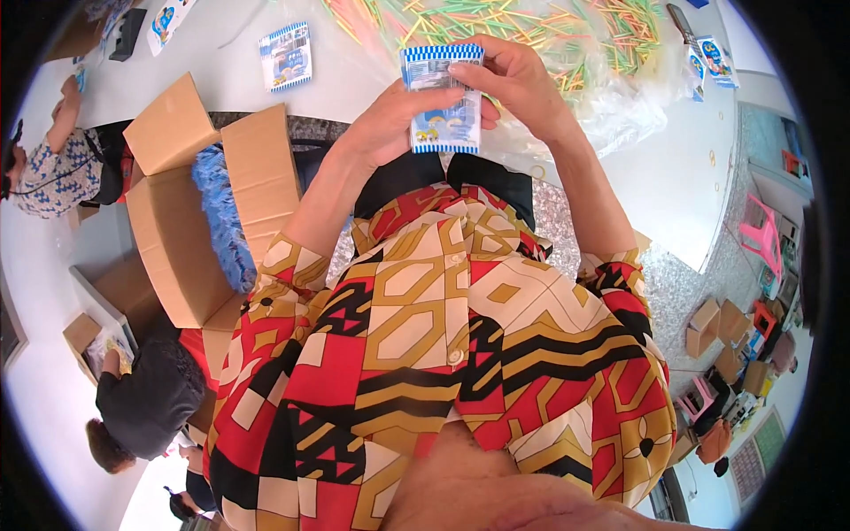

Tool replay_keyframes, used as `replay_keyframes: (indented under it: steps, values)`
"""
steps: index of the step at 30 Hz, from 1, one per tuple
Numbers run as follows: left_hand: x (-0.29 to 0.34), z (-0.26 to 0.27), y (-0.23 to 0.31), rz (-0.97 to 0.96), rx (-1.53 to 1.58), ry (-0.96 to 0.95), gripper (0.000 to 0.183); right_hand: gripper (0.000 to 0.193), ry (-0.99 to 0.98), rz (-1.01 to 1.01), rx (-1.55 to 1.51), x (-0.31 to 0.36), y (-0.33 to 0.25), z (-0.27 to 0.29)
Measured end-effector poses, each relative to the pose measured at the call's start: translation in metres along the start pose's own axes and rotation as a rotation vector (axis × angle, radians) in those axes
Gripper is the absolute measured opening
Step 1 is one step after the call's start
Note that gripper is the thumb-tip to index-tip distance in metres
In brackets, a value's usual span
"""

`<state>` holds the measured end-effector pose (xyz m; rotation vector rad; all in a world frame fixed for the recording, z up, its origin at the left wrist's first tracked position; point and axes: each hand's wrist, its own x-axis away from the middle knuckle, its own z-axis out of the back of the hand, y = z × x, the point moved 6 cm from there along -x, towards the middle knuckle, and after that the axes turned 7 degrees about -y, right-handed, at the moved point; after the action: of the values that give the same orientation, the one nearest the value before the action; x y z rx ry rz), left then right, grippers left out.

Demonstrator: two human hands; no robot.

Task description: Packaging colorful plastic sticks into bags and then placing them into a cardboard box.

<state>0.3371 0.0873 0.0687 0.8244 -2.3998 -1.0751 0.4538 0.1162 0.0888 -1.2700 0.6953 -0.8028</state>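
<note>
Patterned shirt (425,354) below, left hand (394,119) and right hand (518,80) grip blue-white packet (443,97) between them.

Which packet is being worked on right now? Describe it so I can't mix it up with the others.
Start at the white table with the heap of coloured sticks. Just in front of it, both hands, left and right, hold up a small blue-and-white packet. Similar packets lie flat on the table; this one alone is lifted.

White table (682,177), clear bag of coloured sticks (567,35), blue-white packets (285,56), more packets at far rt (713,60)
</note>
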Motion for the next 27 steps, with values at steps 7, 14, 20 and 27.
replay_keyframes:
  steps: [7, 14, 20, 27]
  values:
    - [0.009, -0.012, 0.004, -0.043, 0.121, -0.081, 0.035, 0.019, -0.210, -0.042, -0.184, -0.008, -0.021, -0.005]
    - [0.008, 0.004, 0.007, -0.223, -0.021, 0.160, 0.027, 0.017, -0.027, 0.135, -0.158, -0.014, -0.016, -0.010]
    - [0.010, 0.003, 0.016, -0.230, -0.205, 0.387, 0.028, 0.014, 0.103, 0.025, -0.106, -0.011, -0.003, 0.001]
    - [0.012, -0.005, 0.019, -0.096, 0.160, 0.094, 0.032, 0.014, 0.140, 0.254, 0.065, -0.012, -0.027, 0.013]
